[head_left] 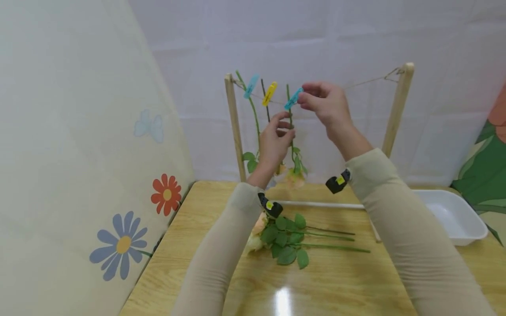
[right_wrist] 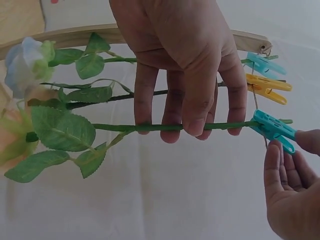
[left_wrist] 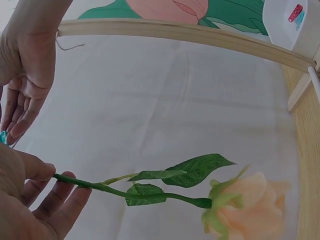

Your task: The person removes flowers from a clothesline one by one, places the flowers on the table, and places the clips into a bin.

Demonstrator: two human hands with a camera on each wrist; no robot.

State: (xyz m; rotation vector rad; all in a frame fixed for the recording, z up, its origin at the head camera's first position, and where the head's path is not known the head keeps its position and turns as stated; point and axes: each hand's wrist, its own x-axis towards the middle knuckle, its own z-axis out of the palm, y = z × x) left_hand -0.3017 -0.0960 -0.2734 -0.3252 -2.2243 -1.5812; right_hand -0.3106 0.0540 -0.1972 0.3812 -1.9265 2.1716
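Note:
A peach artificial rose hangs head down, its green stem pinched between the thumb and fingers of my left hand. At the stem's upper end, a teal clothespin sits over the stem and the string. My right hand pinches the handle end of that clothespin. To its left, a yellow clothespin and another light blue clothespin each hold an upside-down flower on the same string. A bluish-white rose is one of those flowers.
Wooden posts carry the string, and a white rod runs low between them. Several roses with green leaves lie on the wooden table. At the right stands a white tray, with clothespins inside.

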